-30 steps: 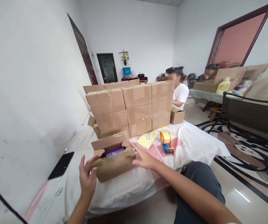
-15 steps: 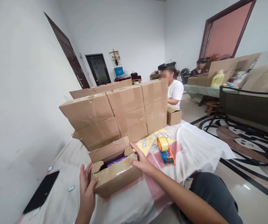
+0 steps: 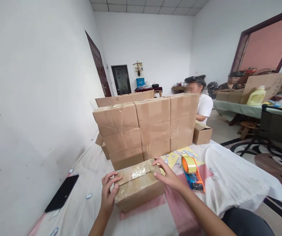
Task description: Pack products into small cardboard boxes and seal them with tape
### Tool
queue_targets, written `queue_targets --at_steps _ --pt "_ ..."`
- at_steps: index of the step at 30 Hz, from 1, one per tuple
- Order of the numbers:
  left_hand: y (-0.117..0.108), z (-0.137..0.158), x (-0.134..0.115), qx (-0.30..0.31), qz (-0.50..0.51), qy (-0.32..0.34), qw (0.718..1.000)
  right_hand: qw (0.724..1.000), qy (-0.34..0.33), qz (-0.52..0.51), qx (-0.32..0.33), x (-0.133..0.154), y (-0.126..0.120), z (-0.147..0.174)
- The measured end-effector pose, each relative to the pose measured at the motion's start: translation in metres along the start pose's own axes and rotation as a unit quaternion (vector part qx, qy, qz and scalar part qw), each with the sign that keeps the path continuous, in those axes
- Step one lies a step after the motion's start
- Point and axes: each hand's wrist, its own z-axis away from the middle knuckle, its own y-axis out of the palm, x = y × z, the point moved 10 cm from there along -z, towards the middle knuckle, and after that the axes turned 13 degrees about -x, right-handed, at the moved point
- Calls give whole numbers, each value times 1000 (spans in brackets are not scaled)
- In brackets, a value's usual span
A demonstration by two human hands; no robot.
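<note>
A small cardboard box [image 3: 141,190] sits in front of me on the cloth-covered table, its top flap folded down and shiny with old tape. My left hand [image 3: 109,186] grips its left end, fingers over the top edge and thumb on the front. At the right end, my right hand [image 3: 167,175] holds the box with fingertips on the flap and thumb against the front. What lies inside is hidden by the flap. To the right of the box stands a tape dispenser [image 3: 192,173] with a yellowish roll and an orange and blue frame.
Stacked cardboard boxes [image 3: 153,127] form a wall just behind my box. Another box [image 3: 202,132] stands at their right, near a person in a white shirt [image 3: 205,106]. A flat black object [image 3: 61,192] lies at the table's left edge. A second person sits farther back.
The box's raised flap has come down over the opening, covering the purple item inside. Both hands have shifted onto the top edges. My view has turned left.
</note>
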Motion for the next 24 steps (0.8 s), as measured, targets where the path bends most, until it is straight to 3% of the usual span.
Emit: queue_targets --at_steps 2,4,6,8,11,13,15,17,20,24 --pt "3 -6 -5 10 -18 28 999 995 -33 93 12 10 -4 2" --pt "6 -9 -1 6 -12 2 1000 980 -71 188 -2 20 -16 2" --pt "9 -9 6 3 12 -50 999 956 -95 263 -88 26 -49 -1" --pt "12 -6 12 0 46 -99 994 919 -92 303 -234 28 -101 -2" --pt "14 -3 16 -9 77 -154 985 858 -21 303 -414 5 -178 11" --pt "13 -3 20 -15 80 -183 980 859 92 226 -450 -33 -209 21" --pt "12 -5 23 -17 76 -200 977 878 214 113 -413 -76 -211 31" --pt "12 -9 24 -18 76 -201 976 895 284 36 -343 -101 -196 38" --pt "12 -14 29 -21 82 -211 974 921 291 4 -260 -105 -178 44" --pt "18 -10 45 7 73 -303 950 956 265 -52 -115 -92 -157 51"
